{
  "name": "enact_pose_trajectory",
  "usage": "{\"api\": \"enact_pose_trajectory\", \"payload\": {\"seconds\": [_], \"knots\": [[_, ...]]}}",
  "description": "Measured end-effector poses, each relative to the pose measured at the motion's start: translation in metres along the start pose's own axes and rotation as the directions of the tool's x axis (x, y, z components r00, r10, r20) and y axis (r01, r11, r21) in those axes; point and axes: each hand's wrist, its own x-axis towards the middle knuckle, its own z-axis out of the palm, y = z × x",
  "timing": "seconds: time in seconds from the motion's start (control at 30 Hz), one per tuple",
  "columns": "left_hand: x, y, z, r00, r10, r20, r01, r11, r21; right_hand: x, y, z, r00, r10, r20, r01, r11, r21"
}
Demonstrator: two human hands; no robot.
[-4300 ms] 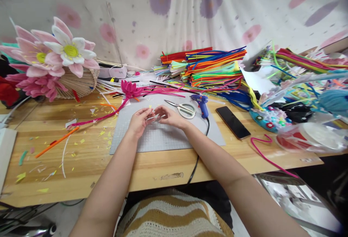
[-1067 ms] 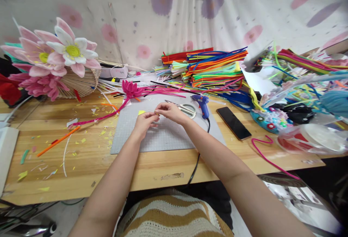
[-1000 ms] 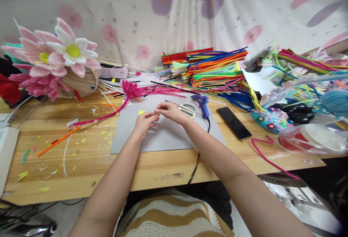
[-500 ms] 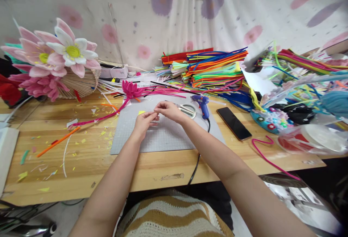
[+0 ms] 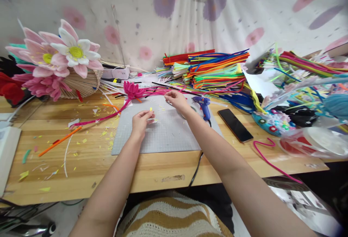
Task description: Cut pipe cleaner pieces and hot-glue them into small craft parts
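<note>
Yellow scrap (image 5: pixel 150 109) pinched in left hand (image 5: pixel 139 123) | right hand (image 5: pixel 177 101), farther right, grip: can't tell | I'd pinch lightly, scrap's tip exposed.

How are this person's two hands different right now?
The left hand has a small yellow piece at its fingertips; whether the right hand holds anything is unclear. The right hand is farther across the gray mat than the left hand. Both are bare.

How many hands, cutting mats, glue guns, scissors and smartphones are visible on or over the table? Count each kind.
Hands: 2 (left hand, right hand)
Cutting mat: 1
Glue gun: 1
Scissors: 1, partly hidden
Smartphone: 1
Total: 6
</note>
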Motion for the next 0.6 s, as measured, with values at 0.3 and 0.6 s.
{"api": "enact_pose_trajectory", "payload": {"seconds": [0.3,0.6], "knots": [[0.009,0.005,-0.006,0.988,0.048,-0.146,-0.082,0.968,-0.236,-0.005,0.019,0.003,0.978,-0.124,0.168,0.203,0.754,-0.625],[0.01,0.002,-0.007,0.997,-0.015,-0.073,0.005,0.991,-0.136,0.003,0.02,0.008,0.98,-0.106,0.167,0.185,0.79,-0.584]]}}
